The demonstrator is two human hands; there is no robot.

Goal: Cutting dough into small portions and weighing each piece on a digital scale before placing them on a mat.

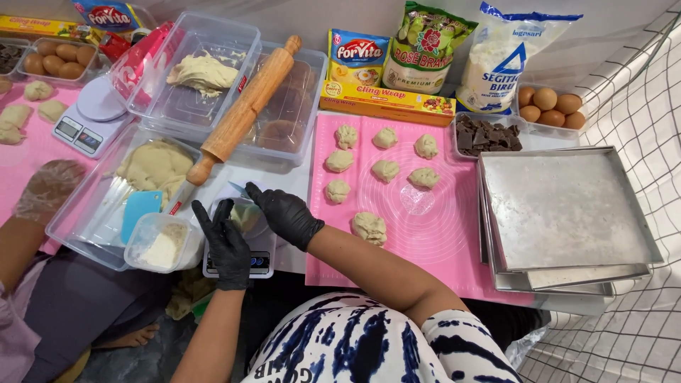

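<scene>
Both hands in black gloves over the small kitchen scale [237, 261] at the table's near edge. Left hand [227, 245] is cupped against the near side of a lump of dough [245, 216] sitting in the clear bowl on the scale; fingers loosely curled, touching rather than gripping, as far as I can tell. Right hand [284, 211] comes in from the right, fingertips pinched on the dough's top edge. Crowded around it: a small tub of flour [163, 245] touching the scale's left side, a blue scraper [138, 211] in the clear tray [85, 234] just behind that, and a rolling pin [245, 106] lying diagonally across the tubs behind, its near handle close to the hands. Right of the scale, the pink mat [425, 227] carries nine dough balls [383, 170]; nearest one sits just beside the right forearm. Stacked metal trays [567, 213] further right. Another person's hand [46, 188] in a clear glove at far left, well apart.
</scene>
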